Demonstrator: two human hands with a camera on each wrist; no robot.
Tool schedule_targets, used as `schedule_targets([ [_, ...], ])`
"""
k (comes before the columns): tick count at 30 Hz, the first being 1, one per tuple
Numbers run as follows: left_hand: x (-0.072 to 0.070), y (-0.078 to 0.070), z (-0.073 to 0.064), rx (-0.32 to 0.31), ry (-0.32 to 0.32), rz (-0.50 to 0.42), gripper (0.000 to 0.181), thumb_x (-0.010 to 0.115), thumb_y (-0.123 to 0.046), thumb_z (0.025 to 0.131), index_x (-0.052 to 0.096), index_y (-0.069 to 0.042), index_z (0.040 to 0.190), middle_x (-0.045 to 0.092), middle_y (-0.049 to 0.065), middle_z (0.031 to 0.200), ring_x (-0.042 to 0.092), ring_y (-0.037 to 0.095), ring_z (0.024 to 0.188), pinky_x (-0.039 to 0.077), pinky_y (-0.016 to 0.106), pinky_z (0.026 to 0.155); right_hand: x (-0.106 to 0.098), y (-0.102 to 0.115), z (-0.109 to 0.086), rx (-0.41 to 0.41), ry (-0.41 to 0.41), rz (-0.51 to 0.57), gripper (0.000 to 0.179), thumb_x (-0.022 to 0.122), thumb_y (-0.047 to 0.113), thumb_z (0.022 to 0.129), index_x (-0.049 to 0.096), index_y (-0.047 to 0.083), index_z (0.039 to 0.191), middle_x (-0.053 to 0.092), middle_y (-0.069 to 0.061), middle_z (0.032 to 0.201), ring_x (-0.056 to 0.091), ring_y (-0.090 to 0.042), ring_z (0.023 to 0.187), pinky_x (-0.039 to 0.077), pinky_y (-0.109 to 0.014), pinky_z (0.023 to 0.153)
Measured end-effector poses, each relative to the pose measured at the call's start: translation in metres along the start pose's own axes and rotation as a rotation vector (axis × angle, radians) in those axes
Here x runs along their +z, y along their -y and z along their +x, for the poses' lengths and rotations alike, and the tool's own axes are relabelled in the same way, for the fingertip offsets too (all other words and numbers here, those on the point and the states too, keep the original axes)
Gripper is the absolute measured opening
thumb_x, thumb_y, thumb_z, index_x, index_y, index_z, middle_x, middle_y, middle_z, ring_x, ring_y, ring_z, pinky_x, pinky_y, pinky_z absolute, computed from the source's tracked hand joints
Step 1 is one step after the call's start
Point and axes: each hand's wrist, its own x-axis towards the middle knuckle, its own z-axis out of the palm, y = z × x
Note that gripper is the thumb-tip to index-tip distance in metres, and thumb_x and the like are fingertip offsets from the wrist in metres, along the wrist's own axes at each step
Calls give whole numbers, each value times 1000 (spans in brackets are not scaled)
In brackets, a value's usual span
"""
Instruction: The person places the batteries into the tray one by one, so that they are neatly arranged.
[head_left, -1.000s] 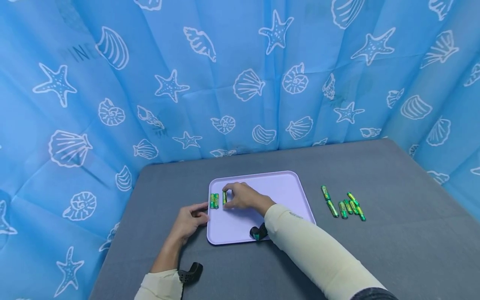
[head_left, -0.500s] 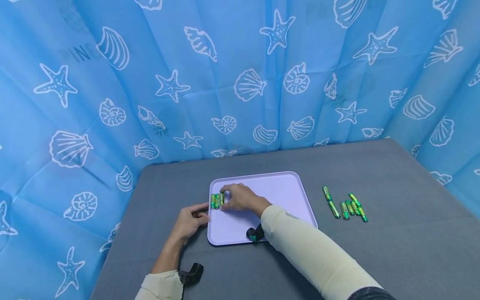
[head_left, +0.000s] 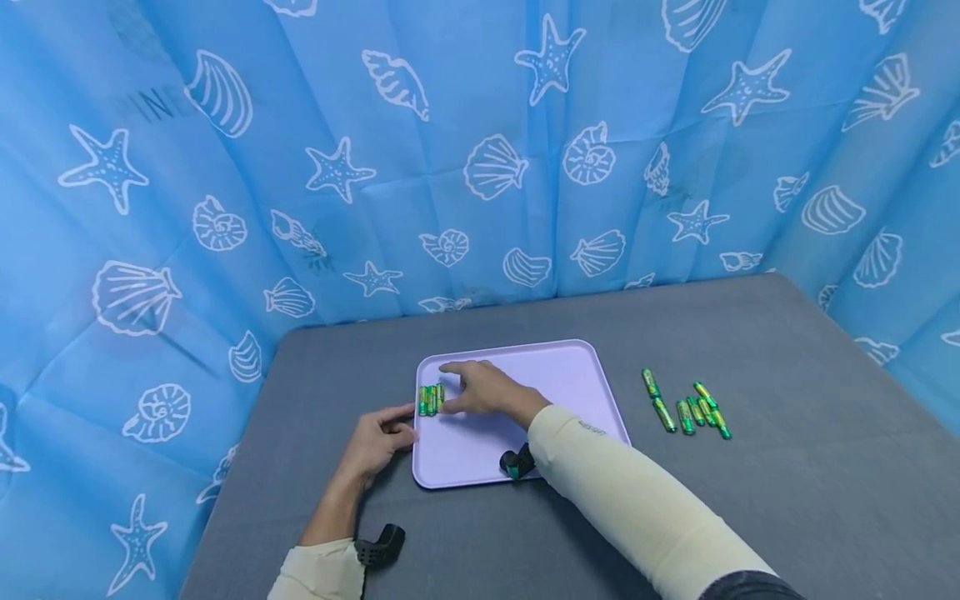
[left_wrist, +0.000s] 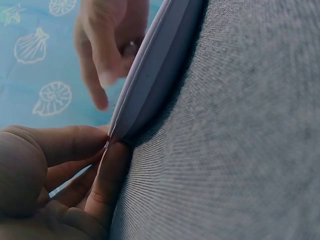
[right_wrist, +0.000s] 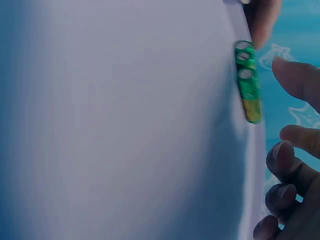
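Observation:
A lilac tray (head_left: 461,457) lies on the grey table. Along its left edge stand three green-and-yellow batteries (head_left: 431,400) side by side. My right hand (head_left: 486,389) is just right of them, thumb and forefinger spread apart and holding nothing. In the right wrist view the end battery (right_wrist: 248,82) shows apart from the fingertips (right_wrist: 287,134). My left hand (head_left: 372,447) is at the tray's left side. The left wrist view shows its thumb and fingers (left_wrist: 75,142) pinching the tray's rim (left_wrist: 137,82).
Several more batteries (head_left: 686,417) lie loose on the table (head_left: 810,467) to the right of the tray. A blue curtain (head_left: 450,183) with shell and starfish prints hangs behind and beside the table. Each wrist wears a black camera mount (head_left: 381,546).
My right hand has slid the third battery left against the other two, then let it go and spread its fingers. My left hand has stayed at the tray's rim.

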Motion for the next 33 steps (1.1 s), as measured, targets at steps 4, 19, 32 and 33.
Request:
schedule_targets([
  [4,0,-1,1,-4,-9,3,45,68,12,78,63,5,123,63,11,79,57,19,72,48,26,61,-15,-6,-10,-52,-32,12,72,77,38,81,48,15,143,60,-4,100,55,-17,86,46,-34,71],
  [19,3,-1,5,14,-35,-12,47,69,16,74,63,8,120,62,7,77,57,17,72,49,25,61,-85,-30,-82,-103,-182,-26,69,78,34,81,50,14,142,54,-4,84,46,-20,75,39,-36,61],
  [32,2,2,0,0,-29,5,46,69,12,76,63,6,122,61,6,77,57,18,73,48,25,61,-127,-76,-138,-81,-322,-82,70,81,30,79,53,7,138,50,-5,78,42,-21,71,37,-36,60],
  [33,2,2,0,-3,-30,3,46,69,13,76,63,6,122,61,6,77,57,18,72,48,25,61,-129,-80,-141,-75,-327,-88,69,81,28,79,53,7,138,50,-7,79,42,-21,72,36,-36,60],
])
